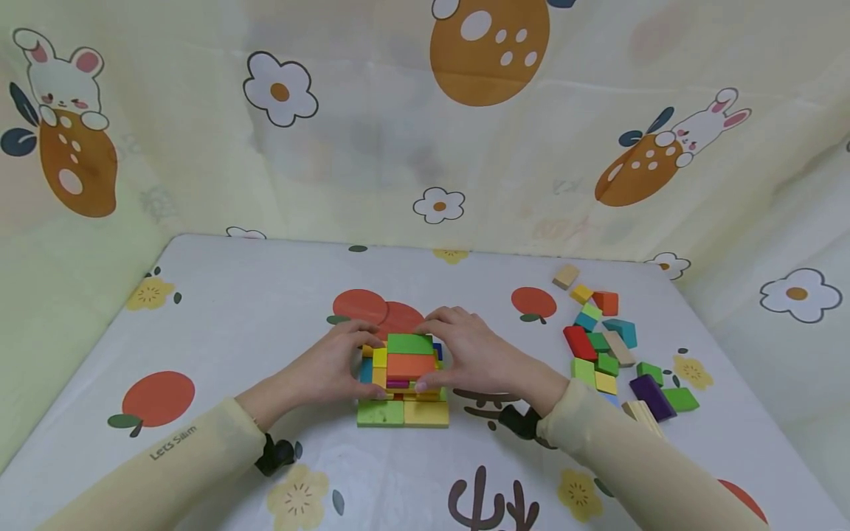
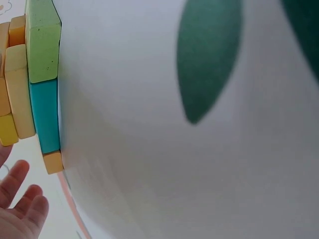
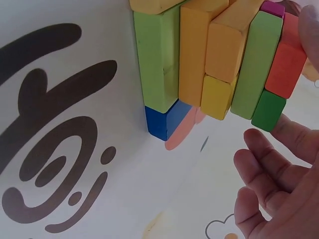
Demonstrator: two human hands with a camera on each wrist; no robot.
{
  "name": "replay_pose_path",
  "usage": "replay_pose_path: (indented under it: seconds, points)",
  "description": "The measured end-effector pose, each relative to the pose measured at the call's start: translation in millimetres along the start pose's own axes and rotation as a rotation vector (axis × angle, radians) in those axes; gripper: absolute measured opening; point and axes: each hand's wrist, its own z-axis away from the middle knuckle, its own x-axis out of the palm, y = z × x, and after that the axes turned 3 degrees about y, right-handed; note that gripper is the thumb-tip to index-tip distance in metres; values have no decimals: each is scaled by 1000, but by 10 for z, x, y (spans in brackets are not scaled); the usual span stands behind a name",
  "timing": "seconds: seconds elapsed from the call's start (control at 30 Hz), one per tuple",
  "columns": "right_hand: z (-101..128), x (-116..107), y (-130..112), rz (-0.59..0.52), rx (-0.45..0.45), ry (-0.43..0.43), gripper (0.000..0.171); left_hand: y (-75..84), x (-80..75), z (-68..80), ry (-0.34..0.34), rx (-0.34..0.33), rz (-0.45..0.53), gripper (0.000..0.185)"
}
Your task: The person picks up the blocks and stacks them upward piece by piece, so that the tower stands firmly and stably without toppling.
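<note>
We are working on a stack of coloured wooden blocks (image 1: 403, 383) that sits near the middle of the table (image 1: 219, 310), a little toward the near edge, and we have a hand on each side of it. We judge the blocks to be light, rigid and smooth-painted, so each one is easy to lift but slides readily on its neighbours; nothing joins the layers, and the stack will likely shift or shed pieces if squeezed unevenly or tipped. The safest hold, as we see it, is on opposite flat side faces, low down, with even pressure from both sides. Our left hand (image 1: 335, 369) lies against the left flank of the stack, fingers curved along the yellow and teal pieces, thumb near the front; the left wrist view shows only fingertips (image 2: 20, 209) loose and slightly spread beside the block edges, so we cannot tell how firmly it presses. Our right hand (image 1: 474, 354) cups the right flank, fingers curved over the back right corner beside the green top block (image 1: 409, 344) and the thumb at the front by the orange block (image 1: 409, 365); the right wrist view shows the fingers (image 3: 271, 174) relaxed and parted, just beside the green and orange ends, not pinching any one piece. A scatter of loose blocks (image 1: 607, 346) lies well apart toward the right edge.
</note>
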Motion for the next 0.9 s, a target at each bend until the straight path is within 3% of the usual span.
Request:
replay_pose_path:
  seconds: [0.33,0.47,0.57,0.67,0.8,0.9]
  points:
    - [26,-35,20,-2,-2,7,79,0,21,-16,9,6,0,67]
    - [70,-161,108,-15,17,57,74,-16,19,17,22,-14,-8,67]
    - [170,-346,429,-6,77,128,59,-21,17,31,27,-15,-10,67]
    - [347,-498,949,14,213,162,47,-10,15,26,27,1,-9,68]
    - [637,-549,1563,62,443,62,38,1,9,20,23,10,-11,68]
    - [814,-516,1788,100,564,-20,40,7,10,23,24,6,-9,68]
